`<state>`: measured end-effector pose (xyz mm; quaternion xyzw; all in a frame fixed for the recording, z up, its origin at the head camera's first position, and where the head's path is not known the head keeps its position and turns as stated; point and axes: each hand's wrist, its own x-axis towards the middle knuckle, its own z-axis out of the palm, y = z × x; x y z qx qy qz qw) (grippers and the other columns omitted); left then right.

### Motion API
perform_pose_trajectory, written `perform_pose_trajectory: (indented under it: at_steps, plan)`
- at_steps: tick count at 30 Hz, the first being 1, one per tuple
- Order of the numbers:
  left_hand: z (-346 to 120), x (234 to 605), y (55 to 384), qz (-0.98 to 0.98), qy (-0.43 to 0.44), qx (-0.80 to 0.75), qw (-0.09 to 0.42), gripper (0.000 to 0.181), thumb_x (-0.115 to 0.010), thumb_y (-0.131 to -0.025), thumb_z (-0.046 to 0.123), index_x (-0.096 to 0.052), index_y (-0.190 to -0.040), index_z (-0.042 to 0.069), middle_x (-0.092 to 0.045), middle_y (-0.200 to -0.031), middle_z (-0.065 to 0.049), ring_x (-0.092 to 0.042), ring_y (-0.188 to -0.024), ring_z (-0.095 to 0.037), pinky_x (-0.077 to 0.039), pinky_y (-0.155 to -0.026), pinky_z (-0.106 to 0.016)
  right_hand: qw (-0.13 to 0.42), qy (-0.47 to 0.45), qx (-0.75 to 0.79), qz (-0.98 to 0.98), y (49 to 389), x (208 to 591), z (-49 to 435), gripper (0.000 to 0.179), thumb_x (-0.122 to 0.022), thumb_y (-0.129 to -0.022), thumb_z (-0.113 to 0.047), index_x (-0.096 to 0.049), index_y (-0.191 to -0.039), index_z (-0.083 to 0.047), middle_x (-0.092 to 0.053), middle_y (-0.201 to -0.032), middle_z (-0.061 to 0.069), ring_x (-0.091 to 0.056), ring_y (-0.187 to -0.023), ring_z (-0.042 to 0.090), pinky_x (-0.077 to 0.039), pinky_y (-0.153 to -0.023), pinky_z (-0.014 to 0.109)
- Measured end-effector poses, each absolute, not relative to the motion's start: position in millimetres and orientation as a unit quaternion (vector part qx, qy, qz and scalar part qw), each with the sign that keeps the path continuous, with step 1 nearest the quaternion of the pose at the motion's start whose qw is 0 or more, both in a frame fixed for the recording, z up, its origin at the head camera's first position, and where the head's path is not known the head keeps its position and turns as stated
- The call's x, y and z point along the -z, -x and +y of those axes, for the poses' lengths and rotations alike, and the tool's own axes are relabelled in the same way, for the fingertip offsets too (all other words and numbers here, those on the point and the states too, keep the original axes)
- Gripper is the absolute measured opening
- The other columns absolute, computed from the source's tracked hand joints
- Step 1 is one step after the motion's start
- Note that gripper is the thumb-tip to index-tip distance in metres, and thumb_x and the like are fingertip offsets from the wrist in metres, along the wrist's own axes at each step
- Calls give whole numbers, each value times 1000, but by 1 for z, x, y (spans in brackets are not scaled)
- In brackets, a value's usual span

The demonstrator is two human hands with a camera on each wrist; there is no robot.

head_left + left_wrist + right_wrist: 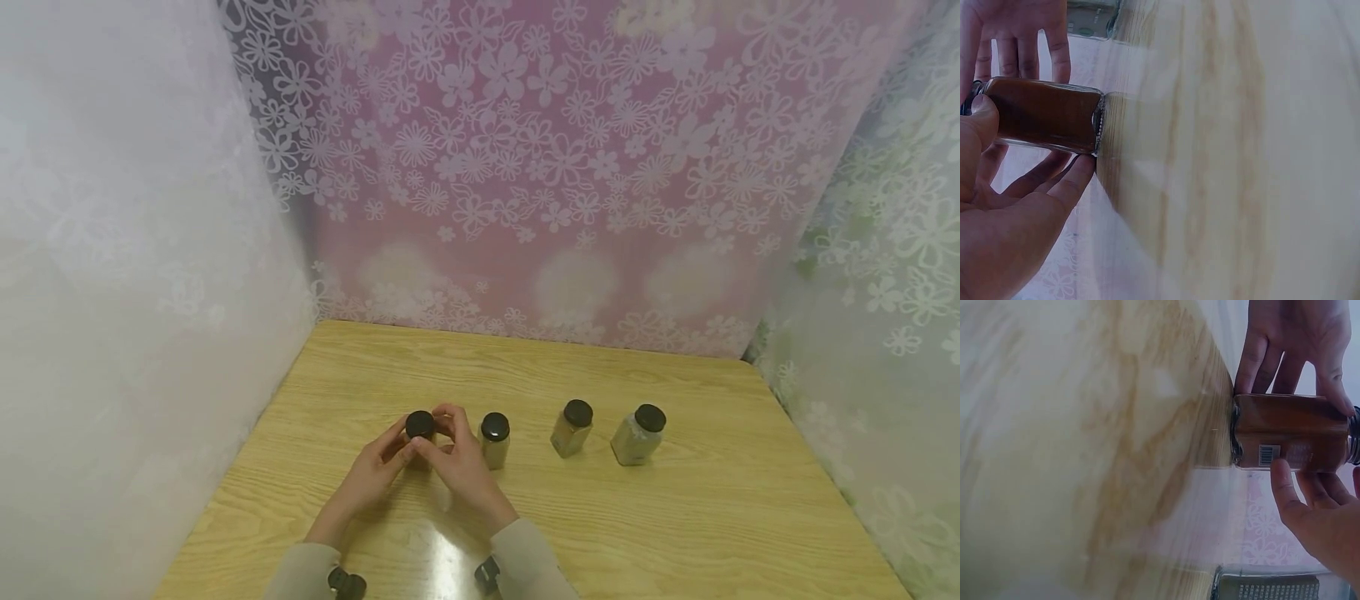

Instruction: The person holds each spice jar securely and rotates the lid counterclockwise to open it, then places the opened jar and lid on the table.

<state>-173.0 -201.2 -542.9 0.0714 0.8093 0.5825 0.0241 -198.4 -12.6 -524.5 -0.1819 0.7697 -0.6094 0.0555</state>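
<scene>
A glass jar of red-brown powder (1044, 114) with a black lid (420, 424) stands upright on the table between the two hands. My left hand (371, 475) holds it from the left, thumb near the lid and a fingertip low by the base. From the other side my right hand (463, 467) grips it, thumb and fingers around its upper part. A barcode label (1269, 455) shows on the side in the right wrist view. Right beside my right hand stands a second black-lidded jar (494, 450), its contents pale brown.
Farther right on the wood-grain table (720, 517) stand a jar with tan contents (572, 435) and a wider jar with pale contents (634, 443), both black-lidded. A pink floral curtain (525, 208) hangs behind, with pale sheets on both sides.
</scene>
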Motion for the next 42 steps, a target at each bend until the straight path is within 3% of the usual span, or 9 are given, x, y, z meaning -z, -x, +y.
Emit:
perform_pose_trajectory:
  at_steps: [4,11,17,26,32,35,39,42]
  plan:
    - [-201,543,173,810,-73,-582,24,63,-60,-109,28,-36,-165,10,-66,-141,-18,-58,-139,-42,-44,-116,-63,52,197,609,767,199,525,-11,44,-69,-105,-29,-49,-142,-16,-65,-142,11,-58,-138,33,-55,-94,28]
    - [-201,543,173,806,-79,-585,26,64,-59,-109,25,-33,-165,7,-63,-145,-23,-56,-141,-45,-44,-117,-63,55,229,599,765,202,525,-6,48,-61,-109,-23,-50,-154,-10,-63,-146,15,-56,-141,36,-56,-98,32]
    - [-201,543,173,814,-75,-576,21,64,-59,-109,27,-34,-165,7,-68,-138,-18,-59,-137,-42,-45,-115,-63,67,224,600,765,201,524,-6,57,-66,-106,-30,-43,-157,-18,-60,-150,14,-55,-142,32,-55,-99,35]
    - [-202,544,173,812,-77,-578,20,64,-59,-109,25,-33,-165,5,-66,-141,-20,-56,-140,-44,-44,-117,-63,53,199,601,772,200,521,-10,45,-71,-103,-34,-50,-139,-18,-65,-142,7,-58,-136,29,-51,-91,31]
    - [-202,542,173,806,-77,-587,24,65,-59,-109,27,-32,-165,7,-65,-144,-20,-54,-142,-44,-40,-119,-64,45,197,596,777,202,521,-9,44,-67,-105,-32,-56,-145,-14,-66,-142,7,-60,-136,30,-53,-97,37]
    - [-202,542,173,804,-74,-590,25,66,-59,-109,28,-32,-165,7,-64,-146,-21,-53,-143,-45,-39,-119,-66,40,202,597,775,201,521,-9,46,-66,-106,-29,-57,-147,-11,-66,-143,9,-61,-135,30,-54,-97,34]
    - [-202,542,172,803,-71,-591,27,66,-60,-109,28,-33,-165,8,-63,-146,-20,-53,-143,-45,-40,-118,-66,29,202,603,771,200,521,-10,43,-69,-105,-27,-59,-144,-10,-67,-142,10,-62,-132,30,-55,-94,29]
    - [-202,543,172,803,-72,-591,28,65,-60,-109,28,-33,-165,8,-63,-146,-21,-54,-143,-44,-41,-118,-64,18,200,604,771,200,520,-11,40,-70,-104,-27,-61,-139,-11,-68,-139,9,-63,-130,30,-54,-96,35]
